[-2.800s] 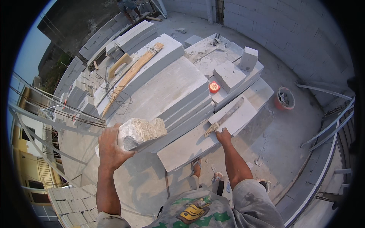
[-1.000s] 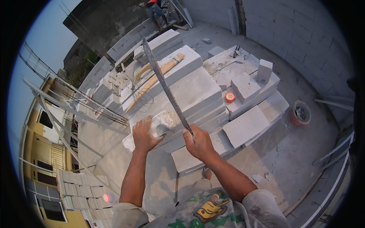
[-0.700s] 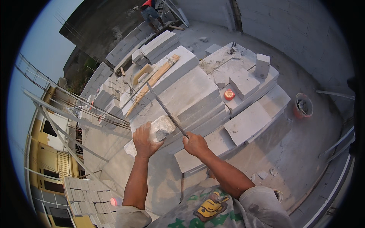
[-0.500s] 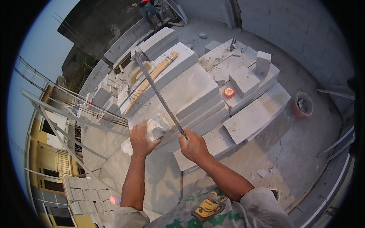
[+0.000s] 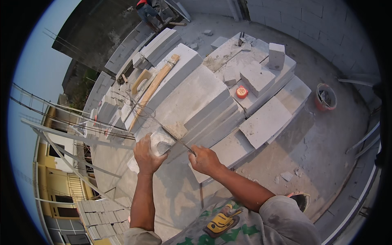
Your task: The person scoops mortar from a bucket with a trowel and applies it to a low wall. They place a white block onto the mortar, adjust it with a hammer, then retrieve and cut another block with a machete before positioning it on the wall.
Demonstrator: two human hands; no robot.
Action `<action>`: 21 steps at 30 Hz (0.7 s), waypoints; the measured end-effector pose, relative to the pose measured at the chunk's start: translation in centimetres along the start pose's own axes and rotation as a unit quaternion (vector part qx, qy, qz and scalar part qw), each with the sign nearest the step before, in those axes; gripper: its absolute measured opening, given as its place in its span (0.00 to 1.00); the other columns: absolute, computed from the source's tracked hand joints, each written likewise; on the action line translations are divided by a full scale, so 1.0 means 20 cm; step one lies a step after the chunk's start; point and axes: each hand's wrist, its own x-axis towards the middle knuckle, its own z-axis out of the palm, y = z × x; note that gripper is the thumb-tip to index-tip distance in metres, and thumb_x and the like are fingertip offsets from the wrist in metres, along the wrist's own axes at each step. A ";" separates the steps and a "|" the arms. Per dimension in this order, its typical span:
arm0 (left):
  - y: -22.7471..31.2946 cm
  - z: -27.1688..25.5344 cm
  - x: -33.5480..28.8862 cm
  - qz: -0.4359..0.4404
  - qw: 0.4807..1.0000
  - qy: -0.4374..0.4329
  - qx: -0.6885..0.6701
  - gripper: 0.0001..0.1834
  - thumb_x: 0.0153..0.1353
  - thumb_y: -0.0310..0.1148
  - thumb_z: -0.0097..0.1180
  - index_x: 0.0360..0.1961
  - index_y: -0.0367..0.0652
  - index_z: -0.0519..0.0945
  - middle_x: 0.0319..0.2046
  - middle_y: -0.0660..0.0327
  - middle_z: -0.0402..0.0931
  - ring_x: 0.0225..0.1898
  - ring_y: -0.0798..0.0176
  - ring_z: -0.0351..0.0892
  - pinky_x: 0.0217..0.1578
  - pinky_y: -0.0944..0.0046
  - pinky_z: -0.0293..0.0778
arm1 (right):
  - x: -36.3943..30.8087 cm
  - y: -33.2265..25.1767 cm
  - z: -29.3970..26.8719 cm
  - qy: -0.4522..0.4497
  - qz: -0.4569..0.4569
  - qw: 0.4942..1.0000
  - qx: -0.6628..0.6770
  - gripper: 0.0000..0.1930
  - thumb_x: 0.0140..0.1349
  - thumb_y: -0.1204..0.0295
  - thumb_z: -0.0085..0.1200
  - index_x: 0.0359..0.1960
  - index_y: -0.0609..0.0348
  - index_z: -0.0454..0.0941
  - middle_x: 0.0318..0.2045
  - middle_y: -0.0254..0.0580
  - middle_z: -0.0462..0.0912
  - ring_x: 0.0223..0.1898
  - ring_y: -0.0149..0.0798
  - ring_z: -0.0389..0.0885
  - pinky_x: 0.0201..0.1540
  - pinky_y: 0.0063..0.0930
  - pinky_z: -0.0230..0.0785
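My left hand point(image 5: 148, 154) is closed around a pale, rough lump point(image 5: 161, 142) with a greyish end face, at the near end of the stacked light-grey blocks point(image 5: 196, 98). In my right hand point(image 5: 205, 160) is a long thin dark metal bar point(image 5: 183, 143). Its far part reaches up and left past the lump, over the block's near corner. Whether the bar has an edge or teeth cannot be made out. A tan rough patch point(image 5: 176, 130) shows on the block beside the bar. Part of the lump is hidden by my left fingers.
A wooden strip point(image 5: 157, 87) and tangled wire point(image 5: 136, 106) lie on the stack. A red round tape measure point(image 5: 242, 92) sits among blocks at right. Beyond stands a bucket point(image 5: 325, 98) of rubble. Metal poles point(image 5: 81, 132) cross at left. Another person point(image 5: 147, 13) bends far off.
The bar has swung down from standing raised to lying low along the block's corner. Both hands stay closed, and the whole view has shifted slightly.
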 end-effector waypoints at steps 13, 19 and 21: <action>-0.02 0.00 0.00 -0.016 1.000 -0.013 -0.008 0.50 0.27 0.44 0.76 0.57 0.42 0.69 0.47 0.54 0.73 0.48 0.48 0.72 0.49 0.49 0.67 | 0.04 -0.07 -0.03 0.009 -0.004 0.999 0.032 0.12 0.61 0.65 0.49 0.34 0.63 0.77 0.25 0.62 0.80 0.31 0.60 0.81 0.39 0.50 0.74; 0.02 -0.03 0.02 -0.042 0.998 -0.038 -0.012 0.51 0.27 0.43 0.77 0.57 0.42 0.69 0.46 0.52 0.74 0.49 0.46 0.73 0.50 0.48 0.67 | 0.07 0.14 -0.02 -0.069 0.093 0.993 -0.026 0.15 0.62 0.65 0.48 0.39 0.66 0.78 0.26 0.62 0.81 0.33 0.61 0.82 0.41 0.48 0.75; 0.02 -0.04 0.05 -0.035 0.998 -0.036 -0.023 0.51 0.27 0.43 0.77 0.58 0.41 0.68 0.46 0.51 0.74 0.50 0.44 0.73 0.50 0.46 0.67 | 0.07 0.15 -0.06 -0.076 0.078 0.994 -0.033 0.15 0.61 0.65 0.48 0.39 0.66 0.78 0.26 0.63 0.81 0.33 0.61 0.82 0.41 0.48 0.75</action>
